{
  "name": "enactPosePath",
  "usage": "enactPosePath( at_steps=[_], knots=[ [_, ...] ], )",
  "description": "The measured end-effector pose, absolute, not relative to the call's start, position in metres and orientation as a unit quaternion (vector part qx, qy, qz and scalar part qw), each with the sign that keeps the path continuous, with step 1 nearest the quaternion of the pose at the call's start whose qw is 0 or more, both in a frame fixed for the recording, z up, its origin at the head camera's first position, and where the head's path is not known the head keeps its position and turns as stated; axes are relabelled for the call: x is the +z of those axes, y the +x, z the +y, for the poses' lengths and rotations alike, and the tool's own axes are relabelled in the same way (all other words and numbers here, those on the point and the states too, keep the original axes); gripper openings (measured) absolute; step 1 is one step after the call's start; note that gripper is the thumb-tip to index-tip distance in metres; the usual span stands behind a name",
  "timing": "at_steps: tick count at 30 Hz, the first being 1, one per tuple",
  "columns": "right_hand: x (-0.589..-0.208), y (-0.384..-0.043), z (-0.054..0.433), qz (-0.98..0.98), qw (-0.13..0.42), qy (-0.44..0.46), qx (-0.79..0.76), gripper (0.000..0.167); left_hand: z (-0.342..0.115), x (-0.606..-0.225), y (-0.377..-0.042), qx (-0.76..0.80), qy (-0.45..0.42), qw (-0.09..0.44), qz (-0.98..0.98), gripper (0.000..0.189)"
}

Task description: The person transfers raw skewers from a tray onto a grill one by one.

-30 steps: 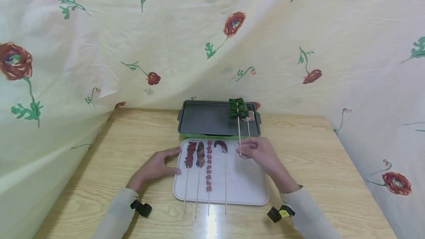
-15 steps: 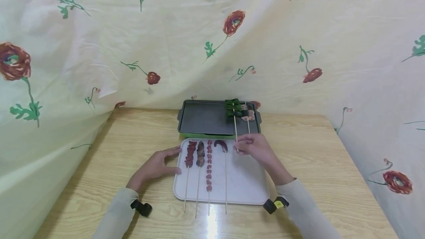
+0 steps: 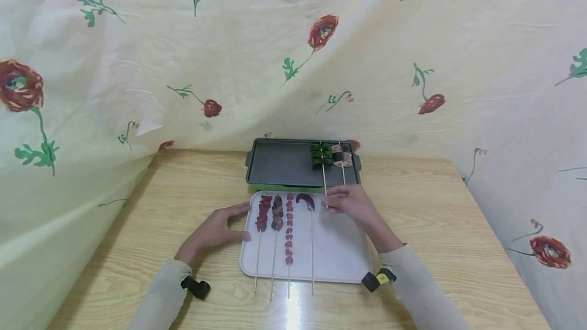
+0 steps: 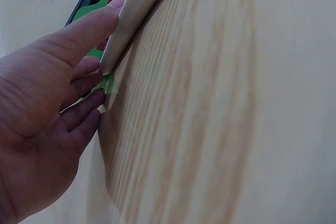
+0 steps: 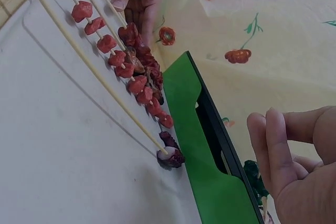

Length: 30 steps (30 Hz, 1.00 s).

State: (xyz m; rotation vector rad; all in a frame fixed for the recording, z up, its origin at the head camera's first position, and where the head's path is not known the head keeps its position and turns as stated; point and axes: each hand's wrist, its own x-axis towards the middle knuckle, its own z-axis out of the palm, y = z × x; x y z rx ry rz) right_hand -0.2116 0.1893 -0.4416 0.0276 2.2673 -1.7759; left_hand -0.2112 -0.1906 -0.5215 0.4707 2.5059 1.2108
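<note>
My right hand [image 3: 344, 200] pinches the bare lower stick of a skewer of dark green vegetable pieces [image 3: 322, 156]. The green pieces lie over the right part of the black griddle plate [image 3: 284, 162], left of a skewer of pale pink and black pieces [image 3: 342, 157]. In the right wrist view, the fingertips hide the pinched stick. My left hand [image 3: 222, 228] rests at the left side of the white tray [image 3: 339, 248], thumb on its rim [image 4: 142, 14] and fingers extended against the edge. Beside it lie a red meat skewer [image 3: 262, 213] and a brown meat skewer [image 3: 277, 213].
Also on the tray are a skewer of small red chunks [image 3: 289, 230] and one with a curled purple tentacle [image 3: 305, 200]. Their sticks stick out past the front rim. Behind the tray stands the griddle's green base [image 5: 184, 98]; a flowered cloth [image 3: 257, 65] hangs behind the wooden table [image 3: 422, 208].
My right hand has moved left and slightly forward, and the green vegetable skewer has come down left of the pink and black one, uncovering it. The left hand stays put.
</note>
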Motion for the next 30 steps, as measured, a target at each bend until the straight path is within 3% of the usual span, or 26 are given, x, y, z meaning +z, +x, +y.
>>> enactPosePath(
  at_steps=[21,30],
  knots=[
    [-0.434,-0.191,0.19,0.845,0.152,0.002,-0.512,0.038,-0.189,-0.518,-0.21,0.417,0.167,0.159,0.879,0.085],
    [-0.426,-0.17,0.192,0.862,0.13,-0.023,-0.489,0.041,-0.19,-0.517,-0.21,0.416,0.171,0.159,0.879,0.086]
  ],
)
